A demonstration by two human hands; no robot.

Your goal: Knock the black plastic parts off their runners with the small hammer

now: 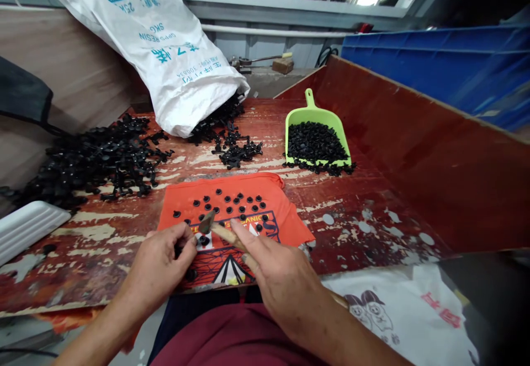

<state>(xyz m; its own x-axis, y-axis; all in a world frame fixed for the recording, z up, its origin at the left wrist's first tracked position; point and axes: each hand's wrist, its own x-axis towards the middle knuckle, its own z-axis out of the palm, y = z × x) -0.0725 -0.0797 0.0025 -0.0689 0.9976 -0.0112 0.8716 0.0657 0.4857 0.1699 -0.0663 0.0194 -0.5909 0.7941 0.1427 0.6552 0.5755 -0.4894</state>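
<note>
My left hand [161, 261] is closed, thumb and fingers pinched at a small black plastic part [203, 240]; the fingers hide some of the grip. In my right hand [281, 277] is a wooden-handled tool [226, 233], with the index finger stretched along its handle. The tool's short, wide metal blade [206, 222] points left, just above that black part and close to my left fingertips. Beneath both hands lies an orange printed cloth [223, 184]. Several black round-headed parts [242, 209] stand spaced out over it.
A heap of black parts [103, 156] covers the left side. More spill from a white woven sack [194, 101]. A lime-green dustpan [343, 134] holds black pieces at the back right. A red-brown board [414, 156] walls the right side, with a blue crate [426, 62] beyond.
</note>
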